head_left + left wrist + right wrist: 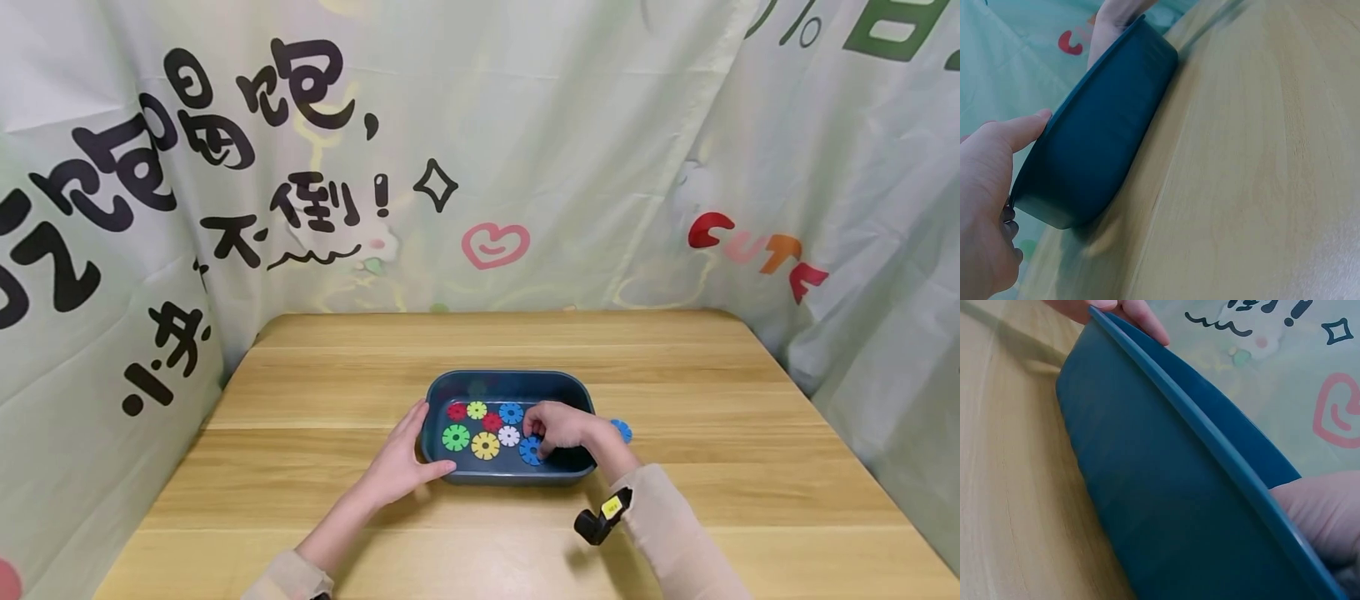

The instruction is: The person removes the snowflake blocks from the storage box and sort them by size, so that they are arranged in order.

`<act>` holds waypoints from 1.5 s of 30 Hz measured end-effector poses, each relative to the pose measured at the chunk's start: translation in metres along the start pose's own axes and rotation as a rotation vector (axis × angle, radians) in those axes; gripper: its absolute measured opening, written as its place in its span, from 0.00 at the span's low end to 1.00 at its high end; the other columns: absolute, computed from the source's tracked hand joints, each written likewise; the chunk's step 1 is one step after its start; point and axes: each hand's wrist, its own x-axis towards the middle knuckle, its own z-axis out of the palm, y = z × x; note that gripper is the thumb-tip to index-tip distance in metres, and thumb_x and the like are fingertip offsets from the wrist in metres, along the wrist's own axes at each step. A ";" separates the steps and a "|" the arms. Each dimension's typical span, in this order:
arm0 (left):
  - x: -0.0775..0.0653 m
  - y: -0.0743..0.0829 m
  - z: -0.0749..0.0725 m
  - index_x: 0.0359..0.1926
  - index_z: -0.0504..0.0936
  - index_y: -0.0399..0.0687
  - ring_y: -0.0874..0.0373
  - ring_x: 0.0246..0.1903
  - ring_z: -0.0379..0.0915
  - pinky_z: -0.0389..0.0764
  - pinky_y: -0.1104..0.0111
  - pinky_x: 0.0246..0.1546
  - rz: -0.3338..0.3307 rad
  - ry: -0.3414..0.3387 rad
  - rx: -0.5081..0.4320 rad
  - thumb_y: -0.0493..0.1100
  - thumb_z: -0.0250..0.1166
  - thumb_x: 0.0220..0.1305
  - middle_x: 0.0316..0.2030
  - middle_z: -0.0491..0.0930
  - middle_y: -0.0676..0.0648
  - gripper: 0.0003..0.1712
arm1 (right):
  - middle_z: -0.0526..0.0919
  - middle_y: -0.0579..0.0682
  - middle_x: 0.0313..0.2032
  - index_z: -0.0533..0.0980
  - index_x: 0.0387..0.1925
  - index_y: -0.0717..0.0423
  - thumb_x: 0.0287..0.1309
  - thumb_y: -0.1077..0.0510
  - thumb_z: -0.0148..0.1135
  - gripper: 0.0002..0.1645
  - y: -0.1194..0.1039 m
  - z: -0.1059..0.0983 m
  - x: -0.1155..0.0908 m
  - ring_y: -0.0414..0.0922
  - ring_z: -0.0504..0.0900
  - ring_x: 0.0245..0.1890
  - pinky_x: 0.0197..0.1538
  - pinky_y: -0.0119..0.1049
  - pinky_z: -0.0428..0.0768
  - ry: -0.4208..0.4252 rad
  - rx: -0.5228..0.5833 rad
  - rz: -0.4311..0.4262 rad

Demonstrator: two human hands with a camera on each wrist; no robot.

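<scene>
Right hand (558,425) inside a blue tub (510,479) of notched discs (485,446)
A blue disc (528,451) lies at its bent fingertips; whether they pinch it, one cannot tell. The left hand (397,462) grips the tub's left end, thumb on the rim.

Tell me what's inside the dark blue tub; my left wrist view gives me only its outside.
Observer: The tub holds slotted discs in red, green, yellow, white and blue.
Operator: Report on the right grip; the tub's wall hides it from me.
Observer: It is inside the tub, fingertips at the nearer blue disc; I can't tell whether it has pinched it.
Operator: Check for strays outside the tub.
Observer: There is one, a blue piece beyond the tub's right end, only partly in view.
</scene>
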 end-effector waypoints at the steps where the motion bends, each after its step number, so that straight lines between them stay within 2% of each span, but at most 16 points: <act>1: 0.000 0.000 0.000 0.69 0.53 0.36 0.42 0.67 0.47 0.57 0.44 0.60 0.001 0.000 0.000 0.53 0.73 0.46 0.69 0.51 0.40 0.56 | 0.72 0.47 0.28 0.74 0.29 0.56 0.37 0.71 0.73 0.17 0.000 0.000 0.000 0.43 0.68 0.31 0.38 0.36 0.71 -0.001 0.001 -0.004; 8: 0.000 -0.002 0.000 0.70 0.53 0.38 0.42 0.67 0.47 0.57 0.44 0.60 -0.011 0.000 0.006 0.54 0.73 0.46 0.70 0.50 0.40 0.56 | 0.71 0.46 0.26 0.73 0.28 0.55 0.39 0.72 0.72 0.17 0.002 0.002 0.001 0.44 0.69 0.29 0.34 0.35 0.71 0.009 0.044 -0.009; 16: 0.000 -0.002 0.001 0.70 0.53 0.38 0.42 0.67 0.47 0.57 0.44 0.60 -0.009 0.004 0.008 0.54 0.73 0.46 0.69 0.51 0.40 0.57 | 0.72 0.45 0.22 0.74 0.27 0.57 0.44 0.73 0.67 0.12 0.003 0.002 -0.001 0.42 0.70 0.24 0.28 0.33 0.71 0.024 0.095 -0.074; 21: 0.002 -0.002 0.002 0.70 0.53 0.38 0.42 0.67 0.47 0.57 0.44 0.60 0.001 0.009 0.007 0.55 0.73 0.46 0.69 0.51 0.40 0.57 | 0.73 0.45 0.21 0.75 0.27 0.57 0.47 0.72 0.65 0.10 0.004 0.001 -0.001 0.41 0.72 0.22 0.27 0.33 0.72 0.034 0.121 -0.078; 35: 0.001 -0.005 0.003 0.70 0.53 0.38 0.42 0.66 0.49 0.60 0.43 0.58 -0.001 0.013 0.007 0.55 0.73 0.46 0.69 0.52 0.41 0.57 | 0.75 0.47 0.20 0.76 0.28 0.62 0.50 0.72 0.62 0.05 0.005 0.004 -0.001 0.41 0.75 0.22 0.29 0.36 0.79 0.014 0.332 -0.098; 40: 0.001 -0.005 0.003 0.70 0.53 0.38 0.42 0.67 0.48 0.58 0.43 0.59 0.002 0.013 0.003 0.55 0.73 0.46 0.69 0.51 0.41 0.57 | 0.75 0.49 0.21 0.74 0.30 0.65 0.53 0.71 0.60 0.03 0.005 0.001 -0.001 0.43 0.79 0.27 0.32 0.39 0.81 0.023 0.441 -0.126; 45: 0.000 -0.004 0.002 0.70 0.53 0.38 0.42 0.67 0.48 0.57 0.43 0.59 0.004 0.012 0.002 0.55 0.73 0.46 0.69 0.51 0.41 0.57 | 0.75 0.50 0.23 0.74 0.32 0.66 0.55 0.70 0.59 0.03 0.004 -0.002 -0.002 0.44 0.79 0.28 0.35 0.40 0.82 0.057 0.492 -0.140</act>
